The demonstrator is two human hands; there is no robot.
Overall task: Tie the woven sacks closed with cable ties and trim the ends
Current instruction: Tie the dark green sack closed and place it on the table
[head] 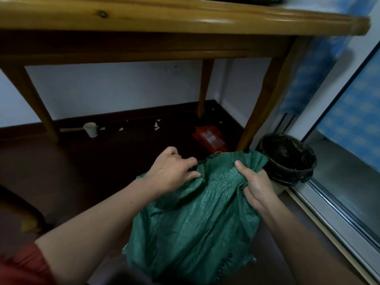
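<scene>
A green woven sack [197, 219] stands on the dark floor in front of me, its mouth loose and crumpled at the top. My left hand [172, 171] grips a fold of the sack's upper left edge, fingers curled into the fabric. My right hand [255, 184] clutches a bunched handful of the upper right edge. No cable tie or cutter shows in this view.
A wooden table [185, 23] stands over the floor just beyond the sack, its front right leg [257, 112] close behind it. A bin with a black liner [287, 159] sits right of the sack by a sliding door track [337, 214]. Red packets [209, 138], a white cup [90, 128] and paper scraps lie under the table.
</scene>
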